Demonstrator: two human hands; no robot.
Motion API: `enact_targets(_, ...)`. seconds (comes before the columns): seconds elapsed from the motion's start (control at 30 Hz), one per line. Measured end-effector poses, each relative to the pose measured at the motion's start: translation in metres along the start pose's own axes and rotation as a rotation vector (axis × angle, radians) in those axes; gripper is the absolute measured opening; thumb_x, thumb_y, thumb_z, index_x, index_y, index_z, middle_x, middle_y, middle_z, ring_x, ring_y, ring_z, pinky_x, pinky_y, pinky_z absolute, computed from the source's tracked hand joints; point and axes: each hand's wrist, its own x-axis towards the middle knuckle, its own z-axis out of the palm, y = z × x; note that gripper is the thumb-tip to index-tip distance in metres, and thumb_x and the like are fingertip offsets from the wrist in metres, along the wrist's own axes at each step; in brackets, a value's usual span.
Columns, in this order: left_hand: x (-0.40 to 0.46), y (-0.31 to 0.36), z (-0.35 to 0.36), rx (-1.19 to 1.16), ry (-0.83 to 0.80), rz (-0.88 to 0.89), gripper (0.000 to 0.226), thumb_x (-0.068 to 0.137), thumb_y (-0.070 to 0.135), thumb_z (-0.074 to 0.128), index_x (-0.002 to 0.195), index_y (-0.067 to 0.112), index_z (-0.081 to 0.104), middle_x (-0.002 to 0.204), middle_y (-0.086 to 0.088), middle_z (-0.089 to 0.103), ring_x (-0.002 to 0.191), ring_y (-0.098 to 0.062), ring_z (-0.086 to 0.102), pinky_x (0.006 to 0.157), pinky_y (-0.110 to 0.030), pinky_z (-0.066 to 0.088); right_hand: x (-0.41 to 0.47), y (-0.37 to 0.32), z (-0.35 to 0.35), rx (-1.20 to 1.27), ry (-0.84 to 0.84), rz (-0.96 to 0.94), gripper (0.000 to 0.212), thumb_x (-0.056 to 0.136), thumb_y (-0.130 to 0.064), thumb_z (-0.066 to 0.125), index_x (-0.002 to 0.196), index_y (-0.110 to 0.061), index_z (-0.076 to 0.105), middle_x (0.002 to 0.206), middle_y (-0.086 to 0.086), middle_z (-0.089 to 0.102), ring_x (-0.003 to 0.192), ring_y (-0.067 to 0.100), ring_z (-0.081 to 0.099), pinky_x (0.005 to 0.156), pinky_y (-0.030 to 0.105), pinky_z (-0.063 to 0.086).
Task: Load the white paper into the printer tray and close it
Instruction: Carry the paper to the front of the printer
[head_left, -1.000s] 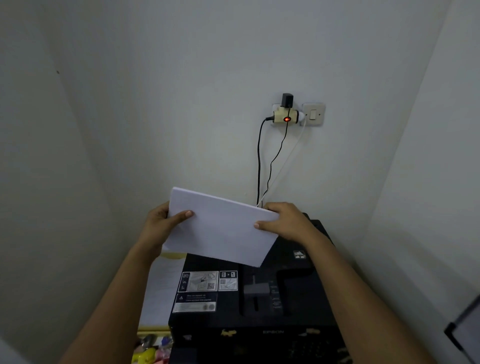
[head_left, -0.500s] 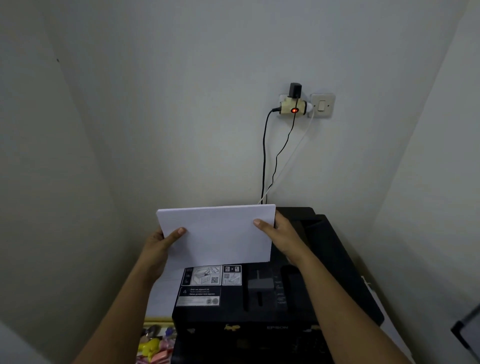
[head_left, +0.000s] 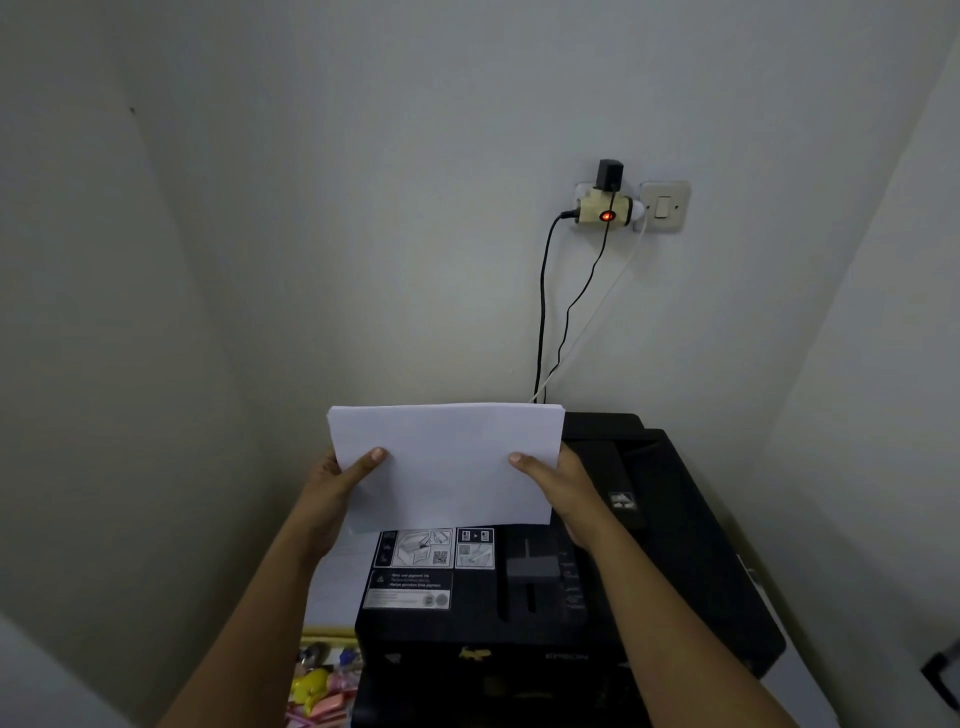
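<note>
A stack of white paper is held upright and level over the rear of a black printer. My left hand grips its left edge with the thumb on the front face. My right hand grips the right edge the same way. The paper's lower edge sits just above the printer's sticker panel and a grey paper guide slider. The slot under the paper is hidden by the sheets.
The printer stands in a wall corner. A wall socket with adapter and red light hangs above, with cables running down behind the printer. More white sheets lie at the printer's left; colourful small items sit below them.
The paper has turned from tilted to level and squared up, and both hands have lowered it closer to the printer's rear.
</note>
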Motion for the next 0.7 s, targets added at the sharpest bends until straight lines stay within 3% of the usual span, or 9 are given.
enact_targets(0.17,-0.004,0.002,0.006,0.057,0.031,0.027,0.051,0.089,0.038,0.079,0.135,0.025,0.063,0.125,0.004,0.073,0.12,-0.021,0.065,0.094,-0.035,0.054,0.002,0.001,0.0,-0.001,0.006,0.005,0.036,0.094,-0.025,0.084,0.128,-0.029,0.071,0.121,-0.002,0.081,0.113,0.022,0.076,0.099,0.043,0.062)
enact_targets(0.3,-0.008,0.0,0.008,0.066,0.045,0.053,0.07,0.079,0.052,0.086,0.141,0.032,0.059,0.131,0.005,0.071,0.122,-0.02,0.065,0.104,-0.046,0.053,0.001,0.0,0.002,-0.002,0.008,-0.011,0.038,0.094,-0.021,0.084,0.129,-0.029,0.07,0.122,-0.004,0.08,0.114,0.019,0.076,0.099,0.038,0.061)
enact_targets(0.37,-0.008,0.002,0.004,0.064,0.03,0.068,0.063,0.085,0.047,0.084,0.141,0.038,0.057,0.132,0.008,0.072,0.122,-0.019,0.066,0.105,-0.049,0.053,0.0,0.0,0.002,-0.017,-0.001,-0.032,0.041,0.094,-0.022,0.084,0.132,-0.029,0.07,0.124,-0.005,0.08,0.114,0.016,0.076,0.1,0.039,0.06)
enact_targets(0.47,-0.003,0.005,-0.006,0.056,0.045,0.054,0.072,0.087,0.036,0.085,0.147,0.045,0.045,0.134,0.009,0.069,0.125,-0.021,0.064,0.101,-0.053,0.054,-0.001,-0.001,0.0,-0.031,-0.025,-0.043,0.044,0.094,-0.025,0.084,0.135,-0.029,0.069,0.125,-0.006,0.079,0.115,0.015,0.075,0.1,0.04,0.06)
enact_targets(0.6,0.003,0.006,-0.01,0.107,0.006,-0.01,0.06,0.079,0.035,0.088,0.135,0.032,0.066,0.126,0.006,0.076,0.123,-0.025,0.067,0.105,-0.054,0.054,-0.004,0.001,-0.001,-0.029,-0.031,-0.061,0.044,0.094,-0.029,0.084,0.135,-0.03,0.068,0.125,-0.005,0.079,0.114,0.016,0.076,0.098,0.04,0.062)
enact_targets(0.7,0.004,0.005,-0.013,0.145,-0.019,-0.055,0.062,0.071,0.036,0.095,0.127,0.024,0.071,0.121,0.002,0.078,0.119,-0.027,0.069,0.105,-0.053,0.054,-0.006,0.001,0.0,-0.034,-0.016,-0.082,0.041,0.096,-0.029,0.083,0.133,-0.032,0.067,0.122,-0.006,0.08,0.111,0.014,0.076,0.093,0.035,0.064)
